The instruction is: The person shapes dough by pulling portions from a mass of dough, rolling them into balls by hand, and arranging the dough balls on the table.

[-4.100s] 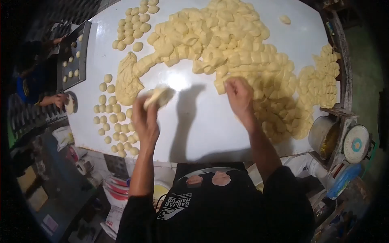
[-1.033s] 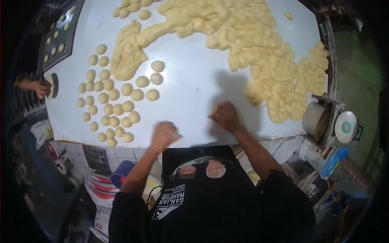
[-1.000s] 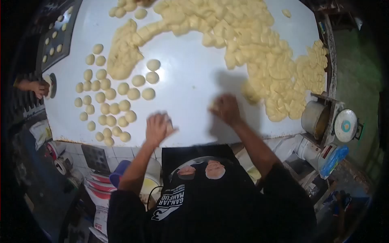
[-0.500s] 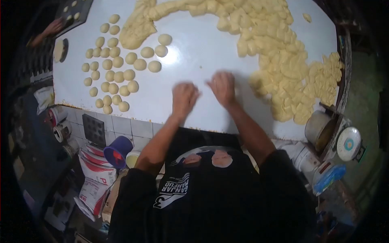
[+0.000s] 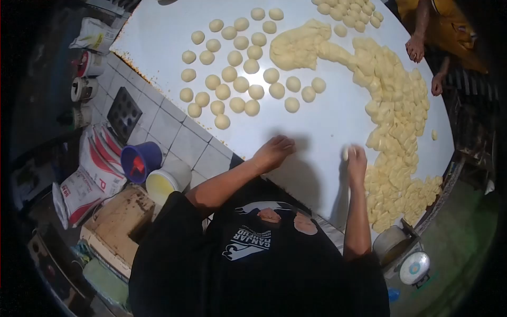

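My right hand pinched on pale dough piece, just left of dough pile. My left hand, farther left of pile, curled; cannot tell if anything inside. Piece probably light, soft, tacky: best cupped round sides, gently.

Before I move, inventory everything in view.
loose dough balls: over thirty, yellow, left
far dough balls: many, yellow, top
dough lump: one, yellow, top centre
dough pieces: many, yellow, right
small dough piece: one, pale, centre-right
table: one, white, centre
tray: one, dark, left
bucket: one, purple, left
tub: one, whitish, beside bucket
sacks: several, white-red, lower left
box: one, brown, lower left
pot: one, metallic, lower right
scale: one, whitish, beside pot
co-worker hands: two, bare, upper right
shirt: one, black, bottom
left grip: one, bare, over table
right grip: one, bare, pinching that piece
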`<state>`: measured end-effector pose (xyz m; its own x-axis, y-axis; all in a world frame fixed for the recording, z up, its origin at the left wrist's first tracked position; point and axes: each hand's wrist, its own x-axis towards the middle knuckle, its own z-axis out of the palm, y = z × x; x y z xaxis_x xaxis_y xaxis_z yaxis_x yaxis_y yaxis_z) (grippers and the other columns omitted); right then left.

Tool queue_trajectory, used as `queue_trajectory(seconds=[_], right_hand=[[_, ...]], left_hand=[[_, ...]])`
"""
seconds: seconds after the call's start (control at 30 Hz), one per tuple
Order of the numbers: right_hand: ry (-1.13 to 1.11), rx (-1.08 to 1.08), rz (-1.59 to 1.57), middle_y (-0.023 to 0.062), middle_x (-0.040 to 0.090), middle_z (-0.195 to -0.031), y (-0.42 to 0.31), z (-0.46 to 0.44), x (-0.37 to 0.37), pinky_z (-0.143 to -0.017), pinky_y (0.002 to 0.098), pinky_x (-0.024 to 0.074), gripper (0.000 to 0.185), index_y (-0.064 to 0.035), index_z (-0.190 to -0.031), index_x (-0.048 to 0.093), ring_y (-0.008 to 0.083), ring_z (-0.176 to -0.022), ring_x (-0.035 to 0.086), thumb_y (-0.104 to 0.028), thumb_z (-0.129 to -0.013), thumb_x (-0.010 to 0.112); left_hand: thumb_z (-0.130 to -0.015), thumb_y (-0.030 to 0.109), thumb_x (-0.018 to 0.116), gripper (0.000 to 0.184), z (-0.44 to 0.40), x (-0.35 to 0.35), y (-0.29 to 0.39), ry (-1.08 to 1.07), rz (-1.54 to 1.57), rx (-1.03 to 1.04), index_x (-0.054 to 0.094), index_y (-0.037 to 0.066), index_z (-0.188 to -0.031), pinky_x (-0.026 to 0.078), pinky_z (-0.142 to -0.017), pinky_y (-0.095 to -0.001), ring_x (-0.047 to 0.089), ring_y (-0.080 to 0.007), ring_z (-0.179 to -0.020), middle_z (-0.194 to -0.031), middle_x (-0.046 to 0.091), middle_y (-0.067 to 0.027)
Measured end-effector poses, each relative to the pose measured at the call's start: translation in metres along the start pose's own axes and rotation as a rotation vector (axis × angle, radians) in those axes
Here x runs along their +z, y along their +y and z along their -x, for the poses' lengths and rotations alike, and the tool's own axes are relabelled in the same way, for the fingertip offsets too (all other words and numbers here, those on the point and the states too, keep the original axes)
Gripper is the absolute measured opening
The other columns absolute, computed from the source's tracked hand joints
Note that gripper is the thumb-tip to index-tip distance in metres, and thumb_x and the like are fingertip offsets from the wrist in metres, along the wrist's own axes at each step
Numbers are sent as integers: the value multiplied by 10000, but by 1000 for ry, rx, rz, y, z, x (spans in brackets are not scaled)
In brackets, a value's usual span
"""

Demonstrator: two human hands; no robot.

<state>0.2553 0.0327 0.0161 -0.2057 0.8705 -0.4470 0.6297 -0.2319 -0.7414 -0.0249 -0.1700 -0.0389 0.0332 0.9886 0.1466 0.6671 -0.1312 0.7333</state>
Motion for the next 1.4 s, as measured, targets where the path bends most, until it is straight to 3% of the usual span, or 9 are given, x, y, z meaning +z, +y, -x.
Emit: queue_trajectory(seconds=[0.27, 0.33, 0.43, 0.53, 0.63, 0.77, 0.97, 1.23, 1.4], right_hand=[[16, -577, -253, 147, 679, -1184, -353, -91, 231, -998, 442, 525, 428, -8, -1226, 653, 279, -1123, 651, -260, -922, 818], [56, -1016, 477, 259, 680, -1230, -315, -151, 291, -982, 554, 488, 569, 32, -1246, 656, 462, -1085, 634, -365, -879, 836], [301, -1364, 272, 204, 671, -1159, -277, -98, 318, -929, 511, 518, 425, -6, -1232, 668, 422, -1056, 641, -166, -874, 833], [-285, -922, 199, 139, 680, -1161, -221, 4, 284, -959, 471, 534, 444, -32, -1198, 694, 341, -1080, 669, -276, -862, 853], [-160, -1052, 330, 131, 691, -1150, -150, 55, 217, -943, 487, 561, 309, -49, -1115, 702, 337, -1065, 686, -261, -923, 820], [-45, -436, 214, 168, 704, -1101, -53, 64, 110, -860, 443, 581, 232, -29, -1100, 691, 360, -996, 709, -178, -948, 783], [261, -157, 80, 163, 711, -976, -17, 17, -33, -806, 467, 580, 151, -46, -1046, 695, 366, -897, 718, -183, -985, 716], [384, -709, 533, 71, 667, -1284, -23, -99, -72, -923, 426, 573, 289, -132, -1261, 700, 283, -1132, 650, -142, -972, 704], [213, -919, 577, 56, 622, -1354, -15, -117, -21, -990, 410, 546, 333, -125, -1303, 690, 266, -1159, 610, -112, -971, 666]], left_hand=[[-932, 174, 819, 459, -124, -277, -56, 775, 189, -302, 639, 31, -1329, 569, -928, -392, 720, -286, -1069, -1188, 736, -143], [-942, 137, 826, 456, -152, -325, -92, 873, 149, -230, 638, 21, -1341, 565, -953, -355, 710, -218, -1069, -1195, 736, -114], [-962, 146, 826, 389, -187, -350, -157, 958, -6, -126, 682, 24, -1302, 566, -959, -324, 705, -173, -1076, -1198, 745, -80], [-974, 179, 791, 279, -197, -309, -246, 687, -456, -206, 747, 48, -1216, 534, -1011, -404, 670, -268, -1193, -1225, 744, -101], [-980, 187, 753, 287, -231, -250, -154, 631, -837, -159, 743, 58, -1237, 440, -1133, -492, 586, -329, -1315, -1241, 737, -125], [-964, 137, 746, 347, -267, -94, -6, 135, 424, -389, 662, 34, -1284, 566, -937, -431, 691, -366, -1045, -1236, 677, -196], [-925, 121, 752, 428, -330, 107, 34, 51, -14, 10, 614, 44, -1323, 539, -963, -503, 634, -420, -1182, -1260, 652, -190], [-1048, 152, 658, 310, -127, 20, 68, -21, 246, -566, 658, -44, -1288, 557, -851, -348, 677, -168, -938, -1077, 744, -145], [-1018, 139, 724, 326, -10, -9, 70, 95, 201, -819, 641, -19, -1290, 564, -843, -360, 692, -221, -914, -1047, 728, -147]])
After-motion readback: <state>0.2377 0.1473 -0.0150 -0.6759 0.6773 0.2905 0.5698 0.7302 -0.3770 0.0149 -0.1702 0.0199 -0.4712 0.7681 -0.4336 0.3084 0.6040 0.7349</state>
